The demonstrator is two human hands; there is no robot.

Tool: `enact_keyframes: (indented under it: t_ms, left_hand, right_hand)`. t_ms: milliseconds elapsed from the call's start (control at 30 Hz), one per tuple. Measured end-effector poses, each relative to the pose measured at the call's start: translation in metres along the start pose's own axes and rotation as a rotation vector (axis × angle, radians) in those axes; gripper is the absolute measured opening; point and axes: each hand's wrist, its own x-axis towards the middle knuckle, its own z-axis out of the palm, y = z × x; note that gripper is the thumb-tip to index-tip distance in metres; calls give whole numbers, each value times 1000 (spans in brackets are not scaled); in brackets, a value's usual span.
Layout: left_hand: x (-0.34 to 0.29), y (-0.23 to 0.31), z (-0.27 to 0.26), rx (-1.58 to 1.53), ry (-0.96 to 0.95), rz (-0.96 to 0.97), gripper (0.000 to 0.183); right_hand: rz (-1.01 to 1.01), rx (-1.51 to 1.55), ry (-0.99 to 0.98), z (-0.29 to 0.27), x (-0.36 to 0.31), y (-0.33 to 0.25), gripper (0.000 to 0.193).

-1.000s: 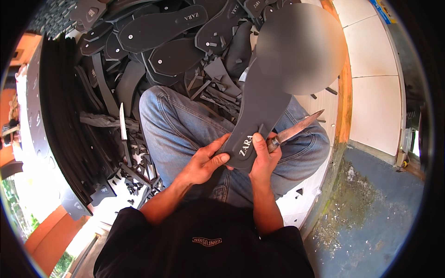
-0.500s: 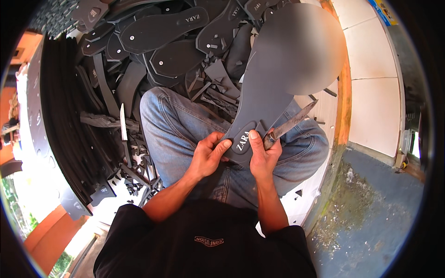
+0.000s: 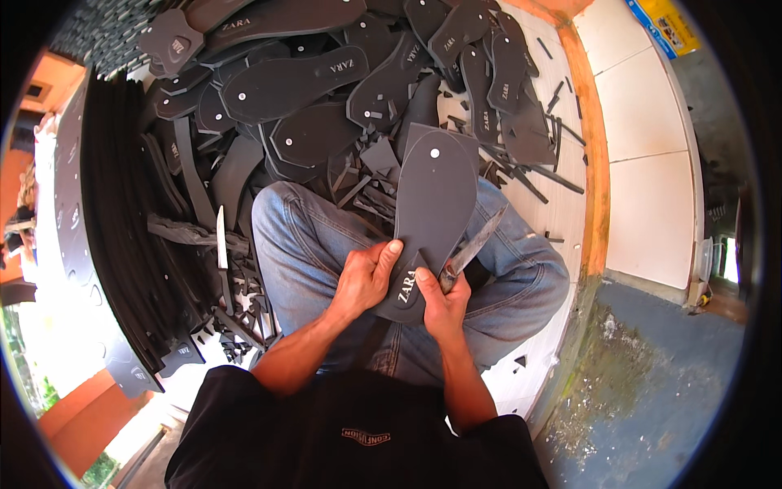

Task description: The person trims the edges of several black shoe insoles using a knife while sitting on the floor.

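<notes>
A black foam sandal sole (image 3: pixel 437 191) with white lettering at its heel and a white dot near its toe stands between my two hands, above my lap. My left hand (image 3: pixel 364 279) pinches its left edge, thumb on top. On the other edge my right hand (image 3: pixel 444 303) grips the sole with its thumb pressed by the lettering. That same hand also holds a knife (image 3: pixel 481 238), its worn blade pointing up and to the right, beside the sole. Surplus foam still borders the sole's toe end.
Cut black soles (image 3: pixel 293 81) lie heaped ahead, with foam offcuts (image 3: pixel 533 183) strewn around. A second knife (image 3: pixel 221 236) with a pale blade lies left of my knee. Stacked dark foam sheets (image 3: pixel 122 220) stand at the left. A tiled wall (image 3: pixel 648 196) rises at the right.
The sole has come down and toward me, and its toe end now shows. My hands still grip it, and the knife has moved slightly left and down with my right hand.
</notes>
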Motion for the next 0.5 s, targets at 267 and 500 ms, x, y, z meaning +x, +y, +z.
enact_keyframes:
  t_ms: [267,500]
  left_hand:
    - [36,12,-45,-730,116,-270,35]
    - [7,28,-74,-641,-153,-387,27]
  right_hand:
    - [204,-54,-256,-2,-41,-12,28]
    - [286,-346,-172,-28,-56,-21,21]
